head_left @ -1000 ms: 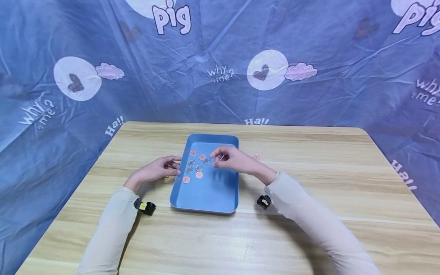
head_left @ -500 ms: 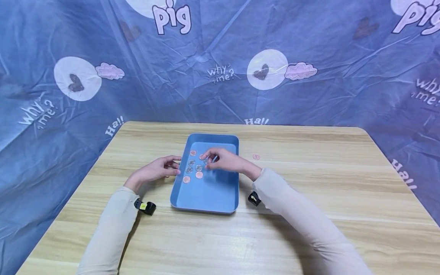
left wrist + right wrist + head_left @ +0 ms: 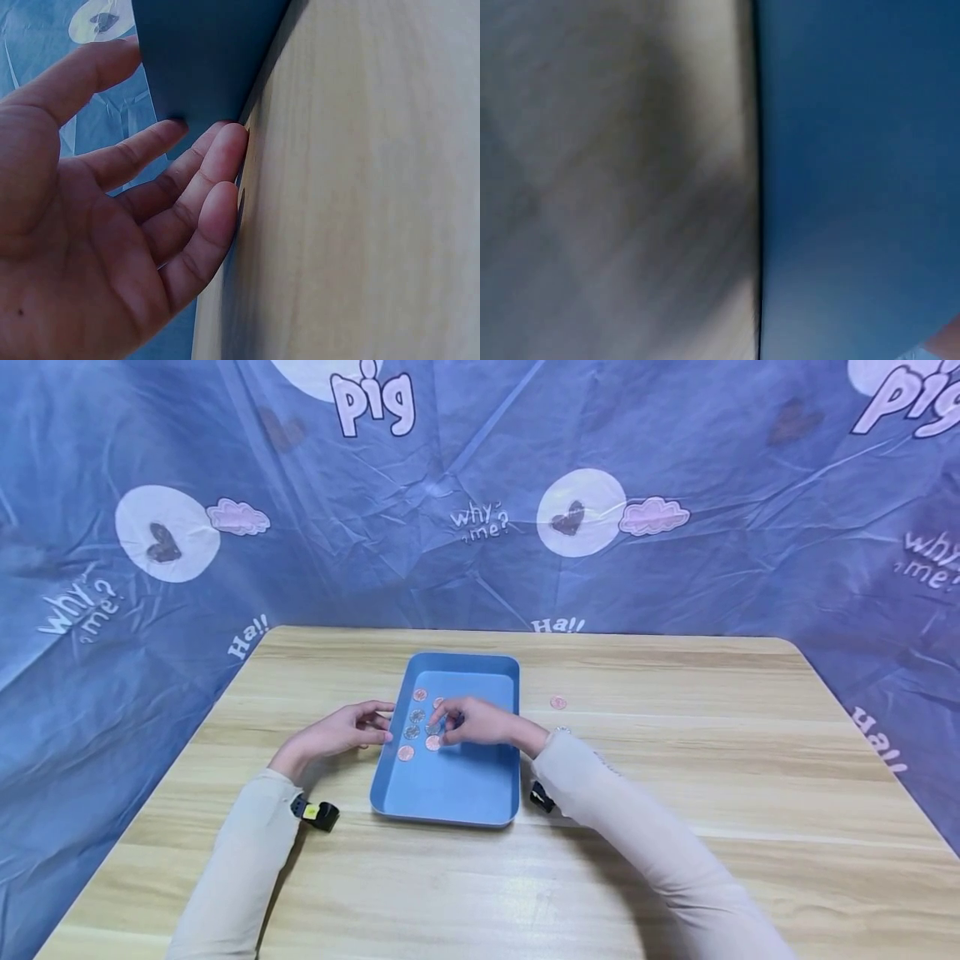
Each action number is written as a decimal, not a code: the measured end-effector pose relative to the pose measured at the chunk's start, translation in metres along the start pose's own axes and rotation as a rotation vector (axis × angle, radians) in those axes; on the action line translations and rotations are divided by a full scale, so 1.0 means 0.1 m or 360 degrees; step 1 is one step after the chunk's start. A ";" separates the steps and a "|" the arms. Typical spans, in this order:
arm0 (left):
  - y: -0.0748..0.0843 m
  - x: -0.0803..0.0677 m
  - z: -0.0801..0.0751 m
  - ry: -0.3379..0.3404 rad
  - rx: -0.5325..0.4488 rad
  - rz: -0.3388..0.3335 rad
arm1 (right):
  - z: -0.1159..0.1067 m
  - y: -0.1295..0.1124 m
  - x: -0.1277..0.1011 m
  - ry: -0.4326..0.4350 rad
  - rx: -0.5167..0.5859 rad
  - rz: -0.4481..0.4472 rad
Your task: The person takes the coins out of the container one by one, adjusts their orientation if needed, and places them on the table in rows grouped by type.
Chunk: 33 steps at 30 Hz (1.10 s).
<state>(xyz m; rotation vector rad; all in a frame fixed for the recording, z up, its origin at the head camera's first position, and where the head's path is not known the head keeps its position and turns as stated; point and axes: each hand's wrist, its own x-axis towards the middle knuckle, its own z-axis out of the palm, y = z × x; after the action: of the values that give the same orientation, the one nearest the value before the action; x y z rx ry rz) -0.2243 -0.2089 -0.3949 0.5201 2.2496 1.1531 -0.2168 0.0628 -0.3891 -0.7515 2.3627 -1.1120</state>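
A blue tray [image 3: 450, 789] lies on the table with several copper and silver coins in its left half. My left hand [image 3: 341, 732] rests its fingertips against the tray's left wall; in the left wrist view that hand [image 3: 127, 217] has its fingers loosely bent along the wall's outer side. Above the tray floor, my right hand [image 3: 480, 721] reaches in from the right, thumb and index finger apart. Its fingertips are right at a silver coin [image 3: 431, 730] and a copper coin [image 3: 432, 743]. Another copper coin [image 3: 406, 752] lies nearer the front. The right hand hides part of the tray.
On the table right of the tray lie a copper coin [image 3: 558, 702] and a silver coin [image 3: 562, 729] partly behind the right sleeve [image 3: 645, 835]. The wooden table [image 3: 420, 893] ends at a blue printed cloth [image 3: 420, 568]. The right wrist view shows mostly the tray wall [image 3: 855, 165].
My right hand has moved left and slightly toward me over the tray, down to the coins. A silver coin beside the right sleeve has come into sight. The left hand has stayed put.
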 end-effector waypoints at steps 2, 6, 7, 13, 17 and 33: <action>0.00 0.00 0.00 -0.0001 -0.0009 0.0003 | 0.01 -0.01 0.01 -0.0014 -0.0011 0.0017; -0.01 0.01 0.01 0.0000 -0.0014 0.0008 | 0.03 -0.01 0.02 -0.0036 -0.0023 0.0050; -0.01 0.01 0.01 0.0000 -0.0013 0.0011 | 0.03 -0.01 0.02 -0.0039 -0.0029 0.0058; 0.00 0.01 0.01 -0.0003 -0.0011 0.0021 | 0.04 -0.03 0.03 -0.0054 -0.0124 0.0107; 0.00 0.01 0.01 0.0007 -0.0014 0.0008 | 0.06 -0.05 0.06 -0.0075 -0.0237 0.0138; -0.01 0.02 0.00 0.0012 -0.0005 0.0006 | 0.10 -0.06 0.10 -0.0079 -0.0493 0.0097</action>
<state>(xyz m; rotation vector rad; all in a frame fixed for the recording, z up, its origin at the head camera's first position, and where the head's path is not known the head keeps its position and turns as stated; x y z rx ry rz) -0.2259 -0.2084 -0.3969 0.5198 2.2536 1.1620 -0.2168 0.0475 -0.3917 -0.7924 2.5277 -0.7011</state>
